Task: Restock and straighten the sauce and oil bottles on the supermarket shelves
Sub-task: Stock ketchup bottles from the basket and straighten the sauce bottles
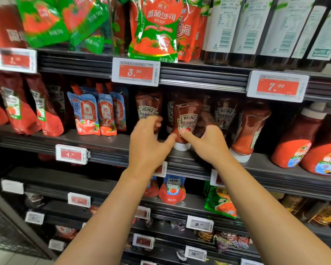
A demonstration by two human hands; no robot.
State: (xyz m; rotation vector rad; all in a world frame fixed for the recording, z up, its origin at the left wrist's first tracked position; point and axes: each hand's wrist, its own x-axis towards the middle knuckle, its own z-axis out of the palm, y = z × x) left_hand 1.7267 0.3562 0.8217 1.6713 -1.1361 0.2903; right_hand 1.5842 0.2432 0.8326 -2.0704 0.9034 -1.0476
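Several upside-down Heinz ketchup bottles stand in a row on the middle shelf point(107, 142). Both hands are on the front centre ketchup bottle point(186, 119), which stands on its white cap at the shelf edge. My right hand point(206, 142) grips it from the right, thumb on the label front and fingers curled behind. My left hand point(148, 144) has its thumb against the bottle's lower left, while its blurred fingers curl in front of the neighbouring left Heinz bottle point(148, 106). Another Heinz bottle point(246, 131) leans to the right of my hands.
Blue ketchup pouches point(92, 115) and dark red pouches point(27, 108) stand to the left. Larger red sauce bottles point(298, 142) sit at right. Green and red pouches point(157, 29) and dark bottles point(243, 29) fill the shelf above. Price tags line the rails; lower shelves hold more sauces.
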